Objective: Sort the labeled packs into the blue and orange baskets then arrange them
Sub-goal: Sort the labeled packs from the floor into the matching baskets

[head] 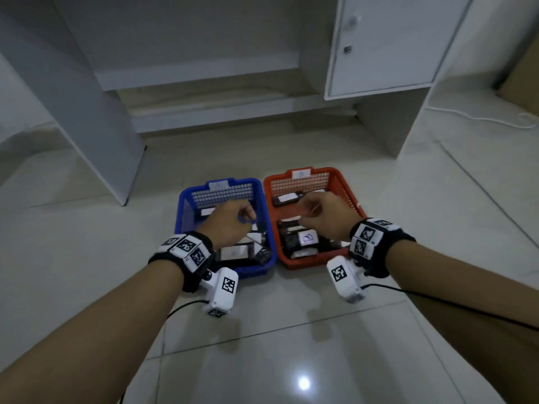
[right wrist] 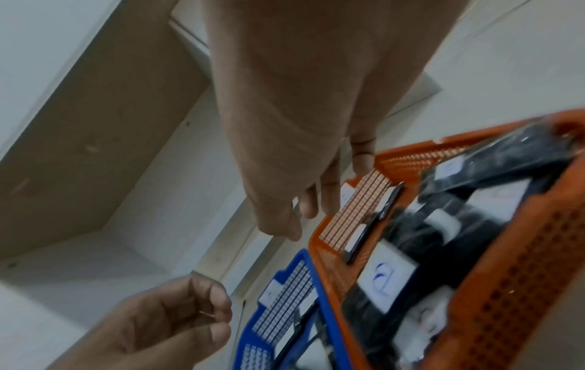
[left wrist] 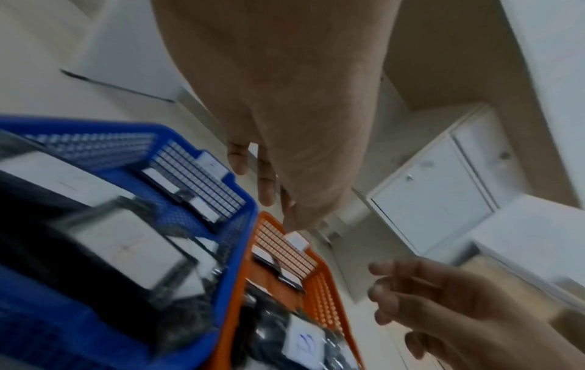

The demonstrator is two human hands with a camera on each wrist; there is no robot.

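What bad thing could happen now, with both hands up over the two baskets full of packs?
1. The packs in the orange basket lie overlapping and crooked, so a reaching right hand might knock one askew.
2. The blue basket and orange basket sit right beside each other, so a pack could slip into the wrong one.
3. Some labels are too blurred to read here, so a mix-up may go unnoticed. The left hand holds nothing.

White-labeled dark packs (head: 303, 239) fill adjacent blue basket (head: 186, 199) and orange basket (head: 341, 182).
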